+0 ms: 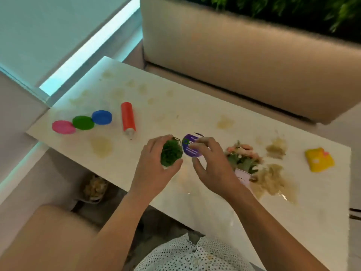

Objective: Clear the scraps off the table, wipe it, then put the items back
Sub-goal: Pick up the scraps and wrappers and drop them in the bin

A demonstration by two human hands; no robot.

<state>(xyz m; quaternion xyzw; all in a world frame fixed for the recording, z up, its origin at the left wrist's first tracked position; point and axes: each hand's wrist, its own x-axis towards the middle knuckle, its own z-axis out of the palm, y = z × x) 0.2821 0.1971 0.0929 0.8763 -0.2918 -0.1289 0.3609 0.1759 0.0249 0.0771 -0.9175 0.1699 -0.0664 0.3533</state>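
A: Head view. Left hand?
B: Left hand (156, 165) curled round a green tuft (171, 153), over the table (175, 106).
A: Right?
B: Right hand (211, 165) pinches a purple slotted piece (190, 147), just beside the tuft. Flower pot (242, 159) just right of it, beige scraps (271, 180) beyond, yellow block (319, 159) farther right. Red tube (128, 118) and three coloured lids (83, 122) lie well left of the left hand

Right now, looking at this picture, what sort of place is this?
Probably a lounge or living-room corner used for crafts: a low white table faces a padded beige sofa, green plants stand behind it, and coloured lids lie on the table.
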